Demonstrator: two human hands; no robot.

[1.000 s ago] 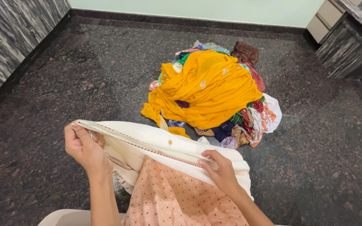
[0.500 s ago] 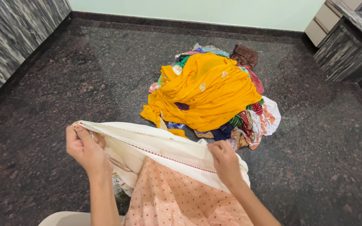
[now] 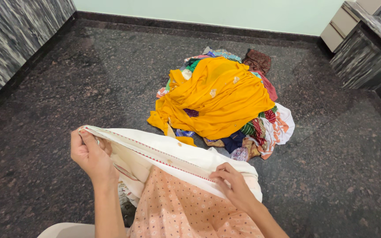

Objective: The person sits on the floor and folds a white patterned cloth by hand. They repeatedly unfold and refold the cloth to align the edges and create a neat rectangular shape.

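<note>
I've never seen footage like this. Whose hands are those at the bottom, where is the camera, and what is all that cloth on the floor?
There is no machine here. The picture comes from a camera worn on a person's head, looking down, so the two bare hands at the bottom are that person's own.

The left hand pinches one end of a cream cloth that has a thin red trim along its edge. The right hand grips the same edge further along, so the edge runs stretched between the hands. Below it lies a peach dotted fabric, draped towards the person.

Beyond the hands, on the dark speckled stone floor, lies a pile of mixed coloured clothes, with a large yellow garment spread over the top. At the upper right stands a dark stone counter, and a pale green wall runs along the back.
</note>
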